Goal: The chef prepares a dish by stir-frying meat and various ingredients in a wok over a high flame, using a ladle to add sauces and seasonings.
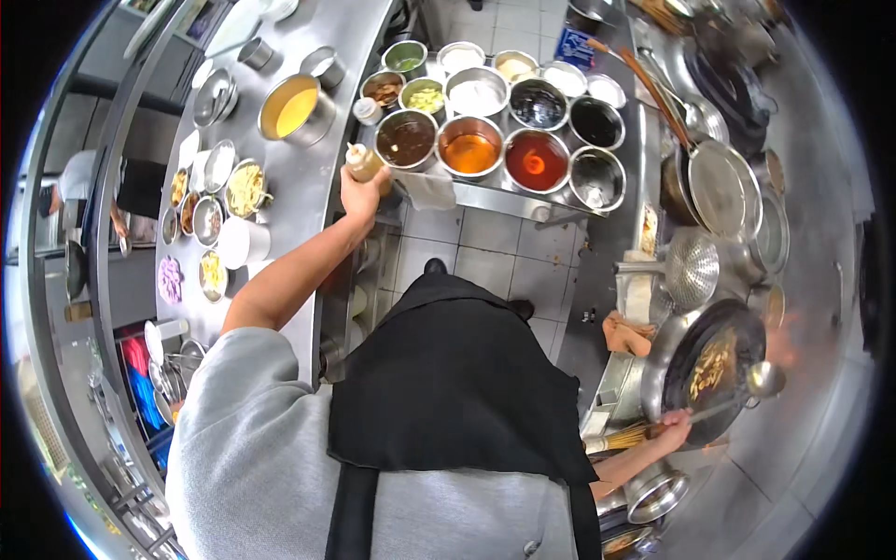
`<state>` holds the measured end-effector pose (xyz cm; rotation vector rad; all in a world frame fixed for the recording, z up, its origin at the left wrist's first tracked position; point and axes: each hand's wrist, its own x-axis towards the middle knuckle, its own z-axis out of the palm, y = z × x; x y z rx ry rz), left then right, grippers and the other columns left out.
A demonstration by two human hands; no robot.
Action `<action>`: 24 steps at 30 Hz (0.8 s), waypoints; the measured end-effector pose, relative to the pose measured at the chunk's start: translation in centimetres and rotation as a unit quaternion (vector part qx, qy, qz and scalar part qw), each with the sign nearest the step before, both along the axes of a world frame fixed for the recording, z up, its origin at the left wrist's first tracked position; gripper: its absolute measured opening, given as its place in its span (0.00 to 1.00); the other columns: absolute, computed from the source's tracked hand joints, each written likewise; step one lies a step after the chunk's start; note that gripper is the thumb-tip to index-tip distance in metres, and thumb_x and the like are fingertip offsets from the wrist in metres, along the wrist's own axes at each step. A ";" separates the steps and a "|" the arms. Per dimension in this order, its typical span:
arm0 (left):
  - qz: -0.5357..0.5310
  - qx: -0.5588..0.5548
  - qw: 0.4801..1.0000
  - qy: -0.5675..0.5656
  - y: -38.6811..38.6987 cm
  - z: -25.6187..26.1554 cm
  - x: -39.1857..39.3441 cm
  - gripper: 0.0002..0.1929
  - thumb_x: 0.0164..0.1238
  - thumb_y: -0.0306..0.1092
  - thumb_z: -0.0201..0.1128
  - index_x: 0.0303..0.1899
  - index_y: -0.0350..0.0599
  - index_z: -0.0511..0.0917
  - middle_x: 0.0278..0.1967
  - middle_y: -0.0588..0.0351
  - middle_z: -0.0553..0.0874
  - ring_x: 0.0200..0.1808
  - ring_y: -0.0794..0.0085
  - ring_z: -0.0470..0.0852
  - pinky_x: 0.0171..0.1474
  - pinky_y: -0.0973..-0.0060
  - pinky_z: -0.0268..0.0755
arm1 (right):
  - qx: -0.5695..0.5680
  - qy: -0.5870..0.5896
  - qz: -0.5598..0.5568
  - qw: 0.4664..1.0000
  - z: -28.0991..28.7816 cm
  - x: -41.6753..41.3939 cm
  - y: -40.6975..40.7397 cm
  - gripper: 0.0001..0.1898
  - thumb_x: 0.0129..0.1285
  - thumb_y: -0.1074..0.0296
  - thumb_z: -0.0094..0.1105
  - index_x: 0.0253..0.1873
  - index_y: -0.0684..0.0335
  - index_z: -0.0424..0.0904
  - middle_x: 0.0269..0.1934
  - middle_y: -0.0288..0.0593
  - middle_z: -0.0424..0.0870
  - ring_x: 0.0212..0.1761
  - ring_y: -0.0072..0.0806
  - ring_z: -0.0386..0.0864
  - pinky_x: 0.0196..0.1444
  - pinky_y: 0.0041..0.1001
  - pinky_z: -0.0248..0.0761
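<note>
My left hand (362, 194) is wrapped around a squeeze bottle (361, 159) with yellowish contents at the near left corner of the sauce stand. Right beside it are a steel pot of brown sauce (406, 138) and a white cloth (428, 187). Over at the stove, my right hand (673, 429) grips the handle of a steel ladle (766, 380). The ladle's bowl hangs by the far rim of a dark wok (749, 336). Sliced food pieces (712, 365) lie in the wok, and an orange flame glow shows at its far side.
Pots of orange oil (470, 155) and red oil (535, 162) stand on the sauce stand. The left counter carries a pot of yellow liquid (294, 112) and bowls of cut food (245, 189). A mesh strainer (724, 192), perforated ladle (691, 269) and bamboo brush (619, 439) lie by the stove. Another person (140, 183) stands beyond the shelf.
</note>
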<state>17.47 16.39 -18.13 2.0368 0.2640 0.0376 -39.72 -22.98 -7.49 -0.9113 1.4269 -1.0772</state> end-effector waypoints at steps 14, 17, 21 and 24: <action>0.222 -0.158 0.927 0.256 -0.3 -9.4 8.2 0.33 0.43 0.36 0.79 0.51 0.34 0.71 0.44 0.47 0.82 0.44 0.61 0.83 0.48 0.66 0.76 | -0.166 -0.275 0.307 0.896 11.2 29.9 13.1 0.12 0.63 0.76 0.54 0.49 0.59 0.66 0.29 0.36 0.69 0.32 0.24 0.70 0.33 0.24 0.71; -0.295 -0.343 0.827 0.334 -5.0 6.8 0.6 0.25 0.70 0.49 0.59 0.60 0.45 0.65 0.48 0.51 0.81 0.40 0.69 0.84 0.44 0.73 0.75 | -0.166 -0.191 0.363 0.897 10.0 36.9 16.5 0.16 0.58 0.80 0.55 0.50 0.61 0.66 0.33 0.42 0.76 0.39 0.32 0.76 0.43 0.33 0.75; -0.527 -0.367 0.676 0.361 -7.0 17.0 -2.1 0.24 0.71 0.57 0.59 0.51 0.44 0.70 0.34 0.60 0.77 0.27 0.80 0.74 0.32 0.80 0.68 | -0.155 -0.107 0.646 0.740 7.4 43.8 17.6 0.20 0.66 0.66 0.60 0.60 0.67 0.70 0.55 0.45 0.73 0.59 0.32 0.72 0.63 0.32 0.64; -0.511 -0.234 0.771 0.299 -6.1 19.8 -1.0 0.20 0.70 0.51 0.64 0.44 0.43 0.74 0.23 0.68 0.70 0.21 0.87 0.66 0.21 0.83 0.57 | -0.101 -0.147 0.748 0.639 3.6 48.5 12.7 0.29 0.70 0.48 0.56 0.64 0.67 0.69 0.53 0.44 0.76 0.57 0.31 0.74 0.63 0.33 0.65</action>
